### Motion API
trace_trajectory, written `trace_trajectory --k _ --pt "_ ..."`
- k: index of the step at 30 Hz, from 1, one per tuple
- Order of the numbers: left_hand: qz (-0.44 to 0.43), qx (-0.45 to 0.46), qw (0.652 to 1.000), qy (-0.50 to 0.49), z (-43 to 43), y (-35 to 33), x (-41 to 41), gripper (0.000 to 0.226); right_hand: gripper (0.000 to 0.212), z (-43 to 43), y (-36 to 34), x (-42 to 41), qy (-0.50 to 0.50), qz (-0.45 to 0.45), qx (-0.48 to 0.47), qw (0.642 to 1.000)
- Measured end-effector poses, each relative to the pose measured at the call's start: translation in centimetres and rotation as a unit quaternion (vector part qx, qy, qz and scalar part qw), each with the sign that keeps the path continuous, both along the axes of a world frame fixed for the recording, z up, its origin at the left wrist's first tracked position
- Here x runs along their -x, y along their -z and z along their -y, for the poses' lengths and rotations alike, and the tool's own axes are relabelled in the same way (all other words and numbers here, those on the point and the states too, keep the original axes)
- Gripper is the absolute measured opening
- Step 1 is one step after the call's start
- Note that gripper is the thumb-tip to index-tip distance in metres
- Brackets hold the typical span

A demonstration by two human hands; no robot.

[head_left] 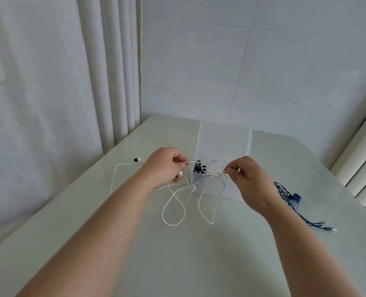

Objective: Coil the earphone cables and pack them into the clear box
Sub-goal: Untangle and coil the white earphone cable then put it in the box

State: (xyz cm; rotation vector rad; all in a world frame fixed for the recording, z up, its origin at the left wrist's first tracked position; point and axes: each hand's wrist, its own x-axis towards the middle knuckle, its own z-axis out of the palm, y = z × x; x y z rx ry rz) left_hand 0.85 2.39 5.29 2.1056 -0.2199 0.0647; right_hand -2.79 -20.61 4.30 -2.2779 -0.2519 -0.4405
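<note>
A white earphone cable [173, 202] hangs in loose loops between my two hands above the table. My left hand [165, 166] pinches one part of it, with a white plug or earpiece showing under the fingers. My right hand [248, 174] pinches the bunched strands on the other side. One strand runs left across the table to a black-tipped earbud [137, 159]. Behind the hands stands the clear box [224, 142], open, with dark earphones [200, 168] inside at its near left corner.
A dark blue earphone cable [293, 202] lies tangled on the table to the right, its jack [331, 228] pointing right. The pale table [199, 254] meets a curtain on the left and a white wall behind. Blinds are at the right edge.
</note>
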Motion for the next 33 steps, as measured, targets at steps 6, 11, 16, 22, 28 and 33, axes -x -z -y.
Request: trace_trajectory --k 6,11,16,22,28,33 --pt "0.081 0.041 0.993 -0.073 3.8 0.5 -2.2 0.016 0.017 1.8 1.1 0.1 0.049 -0.007 -0.177 0.983" --pt "0.092 0.168 0.978 -0.082 3.8 1.6 -2.7 0.012 0.017 2.6 0.8 0.3 0.047 0.042 -0.317 0.946" --pt "-0.015 0.308 0.951 0.017 3.1 2.3 -1.9 0.016 0.038 3.1 0.4 0.0 -0.056 0.0 -0.548 0.835" --pt "-0.186 0.423 0.875 0.142 1.5 1.5 -1.4 0.037 0.041 4.0 0.9 -0.2 -0.025 -0.027 -0.564 0.825" --pt "-0.162 0.492 0.813 0.265 0.3 2.0 -1.9 0.045 0.025 3.2 1.3 -0.1 0.164 0.005 -0.221 0.961" --pt "-0.105 0.418 0.865 0.255 1.8 2.5 -1.9 0.026 0.029 2.8 0.9 0.6 0.076 -0.02 -0.211 0.974"
